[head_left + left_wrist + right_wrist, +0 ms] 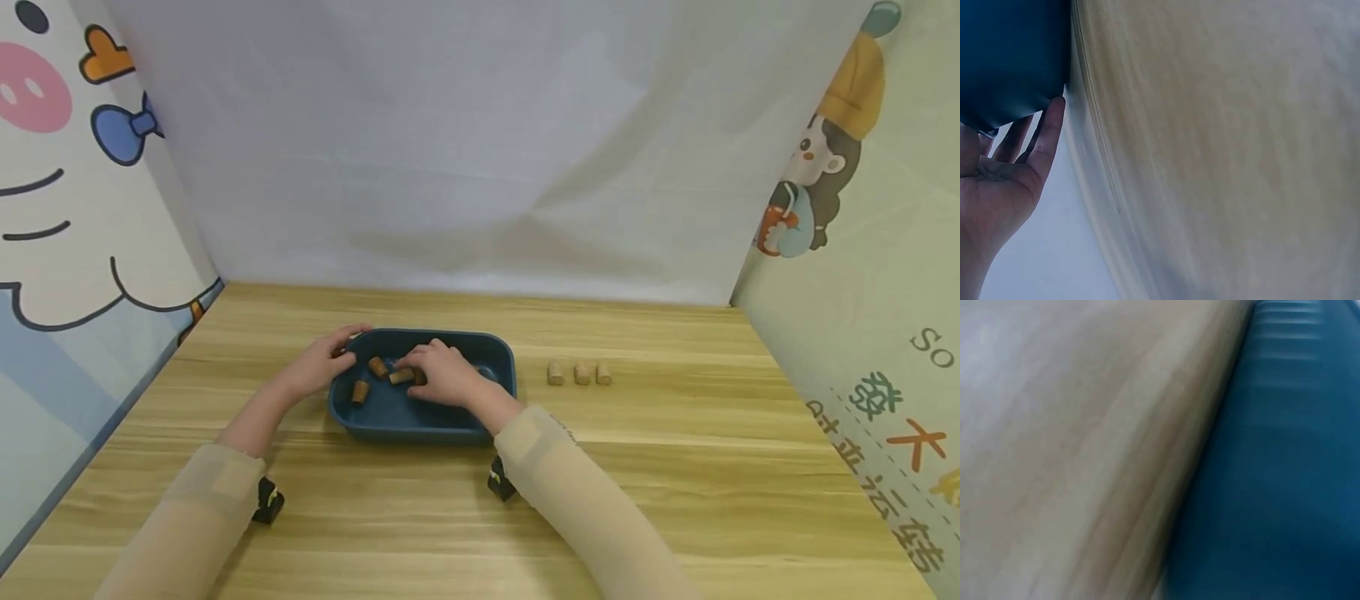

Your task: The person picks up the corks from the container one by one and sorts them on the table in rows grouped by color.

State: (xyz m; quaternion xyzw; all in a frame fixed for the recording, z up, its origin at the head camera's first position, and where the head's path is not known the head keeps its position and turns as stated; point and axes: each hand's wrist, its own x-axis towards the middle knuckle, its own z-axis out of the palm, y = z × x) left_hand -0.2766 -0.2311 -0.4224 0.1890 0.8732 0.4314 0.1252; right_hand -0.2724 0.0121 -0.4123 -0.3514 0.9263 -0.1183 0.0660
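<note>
A dark blue plastic basin (431, 432) sits on the table. My left hand (321, 367) holds its left end, thumb over the rim and fingers along the outside; in the left wrist view, fingertips touch the outer wall (1016, 56). My right hand (448, 375) reaches inside, thumb and fingers spread apart over a light cork stopper (401, 377) and a darker, partly hidden one. Two more cork stoppers lie to the left in the basin, one near the far side (378, 367) and one nearer me (360, 392). The right wrist view shows no fingers, only the basin's outer wall (1260, 487).
To the right of the basin, three cork stoppers (582, 374) stand in a row on the wooden table (675, 467). A pale cloth (465, 150) hangs behind the table, with printed cloths on both sides. Small black devices sit at both wrists.
</note>
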